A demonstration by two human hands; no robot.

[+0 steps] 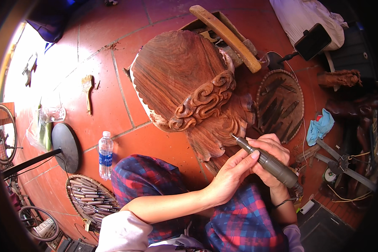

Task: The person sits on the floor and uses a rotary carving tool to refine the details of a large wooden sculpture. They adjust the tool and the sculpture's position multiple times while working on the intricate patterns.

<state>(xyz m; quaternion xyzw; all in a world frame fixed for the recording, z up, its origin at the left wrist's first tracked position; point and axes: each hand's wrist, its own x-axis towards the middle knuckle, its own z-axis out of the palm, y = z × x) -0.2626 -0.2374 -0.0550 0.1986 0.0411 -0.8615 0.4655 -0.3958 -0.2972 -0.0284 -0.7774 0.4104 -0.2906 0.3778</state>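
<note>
Strong white light from the left washes out part of the terracotta tile floor (65, 80); the right side is dimmer. Fisheye distortion bends the edges, with dark corners.

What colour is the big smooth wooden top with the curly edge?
The wooden top is reddish brown with darker grain streaks, seen best in the head view.

The left hand (233, 174) and right hand (272, 152) grip a grey power tool (278, 169), its tip (233, 135) pointing ahead of them toward the carved wood (206, 98). A round tray (302, 95) of dark pieces (268, 114) lies ahead of the right hand, a blue cloth (320, 127) to its right, a bottle (106, 157) well left of the left hand.
</note>
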